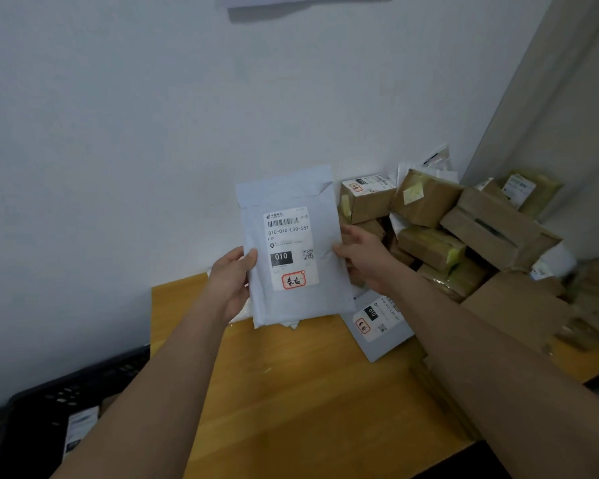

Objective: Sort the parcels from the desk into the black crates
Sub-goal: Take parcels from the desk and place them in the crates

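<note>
Two hands: both up on one grey mailer (pixel 293 250), held in the air above the back of the wooden bench (pixel 291 392), in front of the white wall (pixel 118 133).
Left hand (pixel 230 283): grip clamped on the mailer's left edge, thumb laid over the front face beside the label, the other fingers hidden behind the bag.
Right hand (pixel 362 259): grip pinching the mailer's right edge about halfway up, thumb tip on the front, fingers behind.
Mailer direction: long axis pretty much straight up and down, leaning just a touch; folded flap end points up at the wall, bottom end hangs toward the bench; label side faces the camera.
Label (pixel 290 248): reads upright, barcode at the top, "010-010-L30-551" under it, a black "010" block, a QR code to its right, and a red-framed handwritten sticker at the bottom.
Second grey mailer (pixel 377 326): lying flat on the bench just below and right of the held one, label up and skewed, partly under the right forearm.
Box heap (pixel 440 223): brown taped cartons and bagged parcels piled right of the held mailer, back in the corner, spilling along the bench's right side.
Black crate (pixel 59 402): well down and left of the held mailer, off the bench's left end, with a labelled parcel (pixel 80 426) showing inside.
</note>
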Tool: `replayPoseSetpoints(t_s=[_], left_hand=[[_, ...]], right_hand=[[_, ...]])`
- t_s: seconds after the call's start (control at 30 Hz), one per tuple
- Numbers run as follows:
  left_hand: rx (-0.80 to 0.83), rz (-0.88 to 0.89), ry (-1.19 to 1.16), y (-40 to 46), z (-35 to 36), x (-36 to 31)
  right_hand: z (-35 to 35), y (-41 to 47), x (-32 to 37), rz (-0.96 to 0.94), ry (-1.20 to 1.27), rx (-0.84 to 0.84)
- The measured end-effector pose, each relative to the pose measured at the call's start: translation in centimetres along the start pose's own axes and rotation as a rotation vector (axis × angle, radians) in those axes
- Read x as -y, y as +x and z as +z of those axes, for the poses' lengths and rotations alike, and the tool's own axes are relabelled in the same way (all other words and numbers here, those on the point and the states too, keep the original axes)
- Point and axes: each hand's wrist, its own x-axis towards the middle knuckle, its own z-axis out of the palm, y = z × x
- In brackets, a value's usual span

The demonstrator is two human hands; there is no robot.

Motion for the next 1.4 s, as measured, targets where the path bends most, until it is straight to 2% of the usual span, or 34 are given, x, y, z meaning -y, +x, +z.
replayPoseSetpoints(t_s=[0.2,0.3,0.4,0.53,0.63,0.77,0.83,0.97,1.17,1.27,1.4], left_hand=[[-0.095,-0.036,0.03,-2.0,-2.5,2.1],[-0.232,-0.077,0.012,-3.9,-4.3,3.8],[-0.374,-0.041,-0.027,-6.0,-7.3,5.4],[-0.557,0.019,-0.093,-10.1,-12.6,6.6],[-0.722,-0.006,-0.098,-14.1,-17.9,8.1],[-0.769,-0.061,-0.11,-21.1,-25.3,10.6],[-0.827,-0.057,-0.152,-23.2,-28.0,11.3],[-0.89,-0.052,-0.221,-24.6,-33.5,12.5],[-0.973,-0.092,-0.186,-22.6,-42.2,13.8],[-0.917,-0.167,-0.078,-21.2,-46.4,15.2],[-0.817,-0.27,0.037,-19.9,-50.2,17.0]], right_hand=[[2.4,-1.2,-1.8,0.012,-0.076,0.122],[3.8,-1.6,-3.4,0.01,-0.162,0.169],[6.0,-2.2,-5.1,0.002,-0.208,0.198],[13.6,-4.3,-7.5,-0.108,-0.33,0.248],[19.7,-7.1,-10.1,-0.132,-0.391,0.433],[25.5,-9.3,-12.1,-0.066,-0.369,0.65],[28.2,-10.4,-12.7,-0.052,-0.373,0.704],[33.7,-12.2,-14.3,-0.057,-0.389,0.723],[41.7,-13.0,-17.1,-0.088,-0.471,0.556],[45.5,-13.4,-19.7,-0.073,-0.561,0.51],[48.1,-13.9,-24.2,0.11,-0.634,0.51]])
